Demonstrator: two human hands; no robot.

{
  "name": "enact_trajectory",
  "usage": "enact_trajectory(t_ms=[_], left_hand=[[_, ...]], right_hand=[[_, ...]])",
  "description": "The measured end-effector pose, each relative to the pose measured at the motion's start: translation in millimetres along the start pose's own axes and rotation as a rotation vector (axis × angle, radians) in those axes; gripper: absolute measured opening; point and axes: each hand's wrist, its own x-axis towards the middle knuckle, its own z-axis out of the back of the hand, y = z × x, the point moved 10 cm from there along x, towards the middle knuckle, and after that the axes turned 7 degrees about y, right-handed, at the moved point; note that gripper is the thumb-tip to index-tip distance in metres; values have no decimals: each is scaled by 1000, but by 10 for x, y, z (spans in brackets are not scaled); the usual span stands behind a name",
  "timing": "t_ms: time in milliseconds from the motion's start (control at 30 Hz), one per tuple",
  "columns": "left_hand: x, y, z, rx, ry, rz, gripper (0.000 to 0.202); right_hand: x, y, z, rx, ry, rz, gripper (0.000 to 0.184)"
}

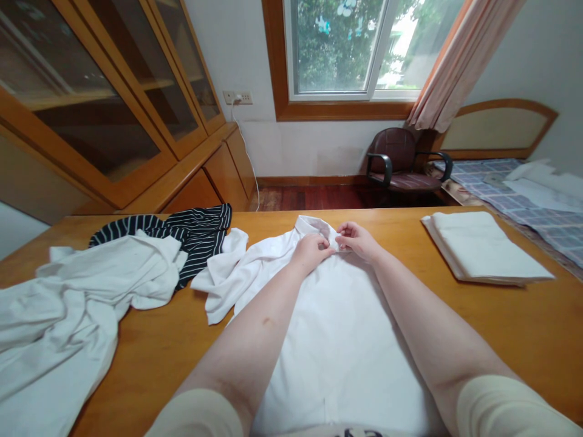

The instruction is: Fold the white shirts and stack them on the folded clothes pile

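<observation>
Near far table [401,258] edge, left hand [312,252], right hand [359,238], both tight on collar [313,225]; bare wood rightward.

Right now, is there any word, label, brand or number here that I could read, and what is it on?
No text here can be read.
Cut off and unreadable: dark print at the picture's bottom edge.
No label shows on the white shirt, whose collar the left hand and right hand pinch.
No lettering visible on the striped garment or the folded white cloth.
</observation>
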Motion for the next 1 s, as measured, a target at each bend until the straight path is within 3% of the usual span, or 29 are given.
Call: enact_trajectory(t_ms=[167,267,467,667,767,867,1000], left_hand=[[-4,14,6,-74,-10,13,12],[-3,40,-6,-94,-7,30,12],[-23,-34,23,-54,-1,18,20],[-67,-334,-25,77,60,-203,22],[-84,-365,-32,78,57,-248,20],[-87,-295,96,33,-41,-215,26],[-123,-85,434,87,-287,-27,26]], right_hand=[[-60,317,-6,-375,-20,253,34],[-100,398,-87,-470,17,307,41],[-80,329,-76,-537,-52,205,27],[-40,232,-117,-536,12,77,40],[-26,188,-98,-515,9,46,41],[-15,100,-46,-456,-2,-19,39],[-38,134,42,-510,-37,-25,34]])
